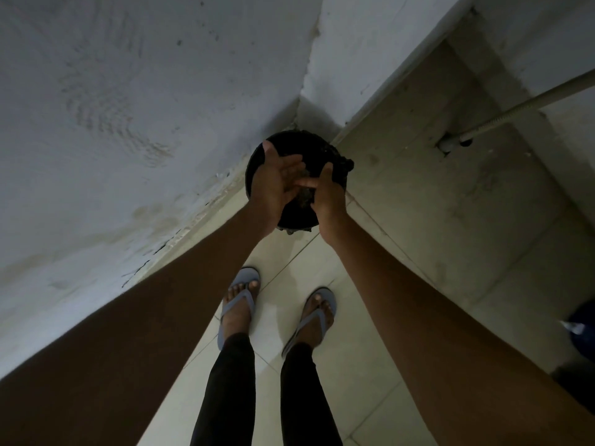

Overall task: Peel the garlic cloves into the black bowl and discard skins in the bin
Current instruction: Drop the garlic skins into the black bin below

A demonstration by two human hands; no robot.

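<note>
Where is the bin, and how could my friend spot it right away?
Follow the white wall down to the corner where it meets the tiled floor. The bin sits there, straight ahead of the person's feet, under the left hand and right hand. It is the only round, black thing on the pale floor.

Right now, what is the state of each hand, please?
Left hand: open, palm up over the bin, fingers straight.
Right hand: over the bin, brushing the left palm; cannot tell whether it holds skins.

Round black bin (257, 156) sits on the floor in the wall corner, lined with what looks like a dark bag.
</note>
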